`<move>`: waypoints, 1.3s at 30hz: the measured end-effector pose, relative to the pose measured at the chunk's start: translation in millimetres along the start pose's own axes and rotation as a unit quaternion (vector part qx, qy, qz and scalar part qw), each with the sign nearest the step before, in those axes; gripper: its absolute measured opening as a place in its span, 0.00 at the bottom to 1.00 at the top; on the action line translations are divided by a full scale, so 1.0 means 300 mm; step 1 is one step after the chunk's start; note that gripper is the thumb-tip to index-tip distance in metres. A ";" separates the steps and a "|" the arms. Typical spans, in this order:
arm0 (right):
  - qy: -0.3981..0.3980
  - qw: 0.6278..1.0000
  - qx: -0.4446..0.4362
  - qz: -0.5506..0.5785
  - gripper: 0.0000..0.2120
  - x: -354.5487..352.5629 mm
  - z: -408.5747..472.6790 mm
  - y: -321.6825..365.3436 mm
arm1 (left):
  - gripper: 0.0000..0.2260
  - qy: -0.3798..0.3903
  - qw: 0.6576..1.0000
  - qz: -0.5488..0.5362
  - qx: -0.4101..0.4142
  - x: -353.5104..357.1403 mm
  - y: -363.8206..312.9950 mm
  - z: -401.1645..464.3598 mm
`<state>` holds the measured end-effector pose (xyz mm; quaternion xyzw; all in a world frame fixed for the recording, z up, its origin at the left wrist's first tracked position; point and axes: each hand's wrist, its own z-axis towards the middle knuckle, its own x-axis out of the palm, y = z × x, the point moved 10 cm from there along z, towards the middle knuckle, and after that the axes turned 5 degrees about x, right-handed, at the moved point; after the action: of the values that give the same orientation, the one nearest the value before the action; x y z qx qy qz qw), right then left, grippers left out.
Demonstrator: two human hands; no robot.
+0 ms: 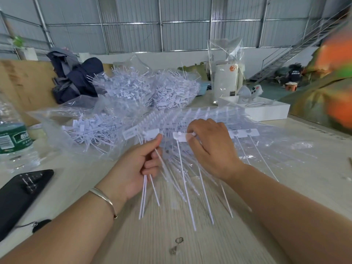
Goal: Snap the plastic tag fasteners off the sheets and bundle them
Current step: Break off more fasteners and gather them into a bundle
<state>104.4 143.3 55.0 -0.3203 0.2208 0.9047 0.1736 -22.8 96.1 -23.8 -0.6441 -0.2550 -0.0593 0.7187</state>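
Corrugated metal walls and steel framing close off the far side of a workshop; nearer, a pale wood-grain table (190,235) carries the work. At its middle lies a sheet of white plastic tag fasteners (205,119), flat label heads in rows with long thin tails fanning toward the viewer; the image is blurred there, so single pieces are hard to separate. The left hand (139,164), a silver bangle (104,199) on its wrist, has its fingers curled round a small bundle of detached fasteners (150,178), heads up by the thumb tip, tails hanging below the palm. The right hand (211,147) reaches onto the sheet from above, fingertips pinching one label head (180,137) at the sheet's near edge. Behind and to the left, clear plastic bags hold loose heaps of fasteners (152,88); a green-labelled water bottle (11,134) stands at the left edge, a black phone (21,195) lies in front of it; a dark blue backpack (76,80) sits further back; a white box (266,109) rests to the right.
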 end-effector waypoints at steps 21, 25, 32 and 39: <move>0.024 0.999 -0.008 -0.037 0.10 0.022 -0.001 -0.009 | 0.09 -0.012 1.000 -0.024 -0.009 0.005 0.025 0.006; 0.019 0.999 -0.028 -0.019 0.07 0.017 -0.005 0.017 | 0.09 -0.025 0.999 0.025 0.002 -0.009 0.021 0.005; 0.021 0.998 -0.059 -0.025 0.11 0.022 -0.008 0.046 | 0.10 -0.008 0.992 0.125 0.032 0.006 0.003 -0.005; 0.054 0.991 -0.083 -0.095 0.12 0.068 -0.010 0.046 | 0.05 -0.031 0.985 0.164 0.048 -0.020 -0.007 0.002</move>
<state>84.9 133.7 43.4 -0.4015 0.1224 0.8808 0.2193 -29.2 94.7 -24.6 -0.6433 -0.1700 0.0919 0.7408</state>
